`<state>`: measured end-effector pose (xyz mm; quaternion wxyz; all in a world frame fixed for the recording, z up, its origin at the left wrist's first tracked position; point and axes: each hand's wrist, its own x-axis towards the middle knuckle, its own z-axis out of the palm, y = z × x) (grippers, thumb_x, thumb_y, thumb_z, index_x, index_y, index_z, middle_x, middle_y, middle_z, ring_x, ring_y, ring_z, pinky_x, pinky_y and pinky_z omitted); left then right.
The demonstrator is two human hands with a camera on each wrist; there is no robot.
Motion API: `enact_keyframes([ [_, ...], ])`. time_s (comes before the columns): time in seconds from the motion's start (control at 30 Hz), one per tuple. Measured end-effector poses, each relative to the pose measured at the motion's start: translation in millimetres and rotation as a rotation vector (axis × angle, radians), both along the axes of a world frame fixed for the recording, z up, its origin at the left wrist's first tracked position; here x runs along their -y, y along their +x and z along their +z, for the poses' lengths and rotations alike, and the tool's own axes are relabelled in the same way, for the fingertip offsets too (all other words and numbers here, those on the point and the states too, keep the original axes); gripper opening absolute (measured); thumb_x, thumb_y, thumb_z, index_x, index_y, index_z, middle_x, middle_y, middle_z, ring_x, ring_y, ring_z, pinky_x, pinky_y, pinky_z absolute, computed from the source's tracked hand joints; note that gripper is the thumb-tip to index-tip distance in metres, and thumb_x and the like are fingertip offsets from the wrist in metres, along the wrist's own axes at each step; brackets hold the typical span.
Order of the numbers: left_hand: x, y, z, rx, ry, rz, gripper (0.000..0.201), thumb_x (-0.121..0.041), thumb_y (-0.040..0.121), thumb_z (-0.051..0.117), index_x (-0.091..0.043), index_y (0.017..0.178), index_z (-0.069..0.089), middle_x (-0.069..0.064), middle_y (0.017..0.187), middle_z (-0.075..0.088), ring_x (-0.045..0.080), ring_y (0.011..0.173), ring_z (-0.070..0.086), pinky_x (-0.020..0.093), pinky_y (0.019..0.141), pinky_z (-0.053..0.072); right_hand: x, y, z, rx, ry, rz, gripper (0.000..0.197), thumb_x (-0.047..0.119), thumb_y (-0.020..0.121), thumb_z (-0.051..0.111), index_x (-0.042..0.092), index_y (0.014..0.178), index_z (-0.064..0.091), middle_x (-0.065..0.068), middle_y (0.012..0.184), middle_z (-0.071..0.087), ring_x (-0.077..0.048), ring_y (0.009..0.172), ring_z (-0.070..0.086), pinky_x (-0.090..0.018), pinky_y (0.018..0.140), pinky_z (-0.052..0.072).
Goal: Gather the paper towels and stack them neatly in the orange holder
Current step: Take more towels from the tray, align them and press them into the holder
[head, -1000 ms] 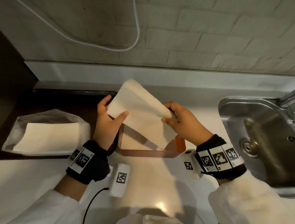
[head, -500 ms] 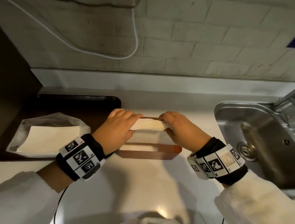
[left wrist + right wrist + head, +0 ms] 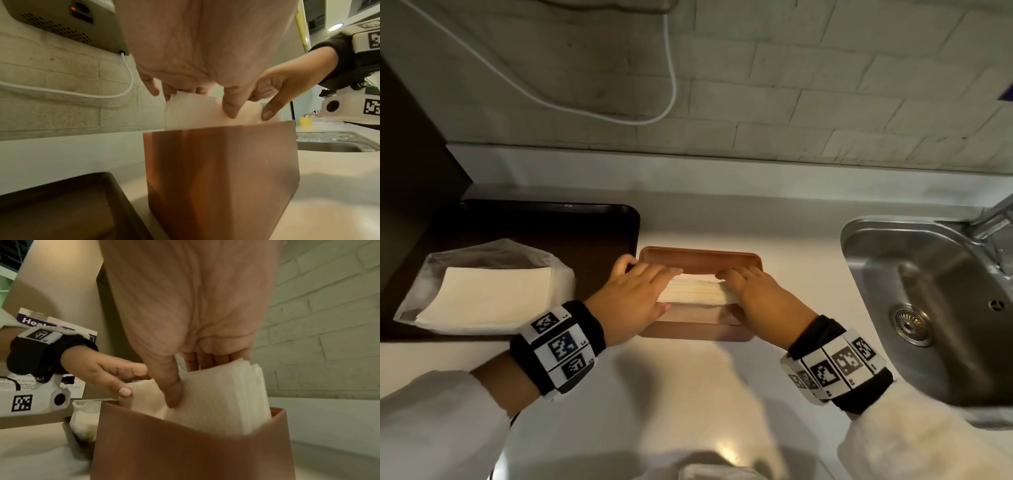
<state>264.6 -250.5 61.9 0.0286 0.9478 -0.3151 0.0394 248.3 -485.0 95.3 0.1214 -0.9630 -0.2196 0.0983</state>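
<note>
The orange holder [image 3: 698,257] stands on the white counter, an open-topped box [image 3: 222,170] [image 3: 185,451]. A stack of white paper towels [image 3: 697,291] stands on edge inside it, the top sticking out above the rim [image 3: 195,112] [image 3: 222,399]. My left hand [image 3: 640,291] pinches the stack's left end, thumb on the near face and fingers behind [image 3: 205,97]. My right hand [image 3: 750,294] pinches the right end the same way [image 3: 191,381]. The lower part of the stack is hidden by the holder's walls.
A second pile of paper towels in clear plastic wrap [image 3: 486,294] lies on a dark tray [image 3: 585,219] left of the holder. A steel sink [image 3: 928,291] with a faucet [image 3: 993,216] is at the right. A white cable [image 3: 671,85] hangs on the brick wall behind.
The towel stack was held tilted above the holder; both hands have lowered it upright into the holder and now sit low over its rim.
</note>
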Motion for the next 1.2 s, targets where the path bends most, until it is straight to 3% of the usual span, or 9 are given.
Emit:
enact_keyframes([
  [0.17,1,4,4,0.013,0.025,-0.050,0.034,-0.017,0.076,0.067,-0.023,0.109,0.060,-0.006,0.093,0.068,0.016,0.087,0.065,0.029,0.091,0.022,-1,2,-5,-0.035,0.006,0.017,0.036,0.009,0.092,0.048,0.012,0.128,0.050,-0.010,0.124,0.057,-0.027,0.112,0.052,-0.030,0.094,0.038],
  [0.3,-1,13,24,-0.149,-0.143,-0.019,0.027,-0.019,0.093,0.047,-0.022,0.117,0.059,-0.002,0.109,0.065,0.020,0.105,0.058,0.026,0.096,0.017,12,19,10,-0.075,0.083,-0.043,0.035,0.014,0.091,0.057,0.011,0.125,0.058,-0.008,0.128,0.060,-0.025,0.116,0.057,-0.027,0.100,0.039],
  [0.5,-9,42,43,-0.610,-0.297,0.064,0.032,-0.015,0.097,0.038,-0.016,0.126,0.051,0.003,0.125,0.055,0.012,0.110,0.048,0.024,0.094,0.035,32,53,42,-0.312,0.293,-0.062,0.032,0.009,0.086,0.064,0.014,0.118,0.062,0.004,0.109,0.065,-0.010,0.099,0.060,-0.006,0.080,0.043],
  [0.77,-3,76,17,-0.627,-0.008,0.192,0.035,-0.025,0.098,0.032,-0.021,0.129,0.049,0.001,0.125,0.056,0.023,0.119,0.045,0.033,0.106,0.025,29,77,23,-0.309,0.037,-0.015,0.031,0.008,0.093,0.052,0.011,0.122,0.060,-0.004,0.121,0.063,-0.017,0.105,0.057,-0.016,0.084,0.037],
  [0.87,2,81,10,-0.640,0.032,0.236,0.029,-0.032,0.096,0.032,-0.029,0.110,0.057,-0.012,0.103,0.052,0.017,0.111,0.040,0.022,0.096,0.022,26,74,11,-0.243,-0.060,0.029,0.022,0.006,0.091,0.052,0.004,0.107,0.067,-0.010,0.109,0.069,-0.025,0.098,0.062,-0.024,0.087,0.045],
  [0.93,11,83,3,-0.650,-0.217,0.346,0.012,-0.016,0.093,0.047,-0.021,0.101,0.053,-0.013,0.084,0.041,0.014,0.091,0.045,0.002,0.074,0.029,24,72,5,-0.242,-0.102,0.034,0.016,0.002,0.087,0.049,0.004,0.084,0.064,-0.013,0.093,0.069,-0.028,0.087,0.061,-0.031,0.080,0.050],
  [1.0,23,77,2,-0.635,-0.515,0.587,0.038,0.003,0.084,0.058,-0.004,0.117,0.040,0.005,0.085,0.045,0.011,0.063,0.040,0.004,0.047,0.036,21,71,0,-0.246,-0.151,0.038,0.016,0.004,0.085,0.048,0.009,0.079,0.061,-0.010,0.089,0.067,-0.026,0.084,0.061,-0.028,0.075,0.047],
  [1.1,22,75,-13,-0.560,-0.463,0.482,0.036,0.012,0.083,0.052,-0.005,0.113,0.041,0.005,0.058,0.055,0.014,0.061,0.052,0.031,0.078,0.046,16,71,-7,-0.219,-0.233,0.037,0.014,0.013,0.086,0.054,0.008,0.090,0.066,-0.009,0.094,0.066,-0.027,0.088,0.062,-0.029,0.076,0.047],
  [1.2,19,69,-1,-0.385,0.157,0.157,0.020,-0.006,0.089,0.044,-0.015,0.088,0.061,-0.001,0.072,0.058,0.019,0.093,0.057,0.046,0.115,0.011,13,73,-12,-0.173,-0.256,0.047,0.004,0.011,0.085,0.056,0.013,0.081,0.059,-0.006,0.088,0.059,-0.027,0.081,0.057,-0.028,0.072,0.041],
])
